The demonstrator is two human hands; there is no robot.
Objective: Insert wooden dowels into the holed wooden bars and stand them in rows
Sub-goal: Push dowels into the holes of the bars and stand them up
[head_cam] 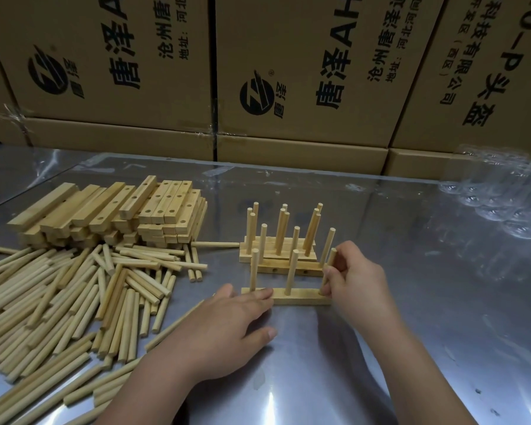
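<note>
A holed wooden bar [298,296] lies across the metal table in front of me with three dowels standing in it. My right hand [354,279] pinches the rightmost dowel [330,259] near the bar's right end. My left hand [227,325] lies flat with straight fingers pressing on the bar's left end, beside the left dowel [254,269]. Just behind stand several finished bars with upright dowels [281,240], packed in rows.
A stack of holed bars [117,210] sits at the back left. A wide heap of loose dowels [68,302] covers the table's left side. Cardboard boxes [288,72] wall off the back. Clear plastic packaging [503,191] lies at the far right.
</note>
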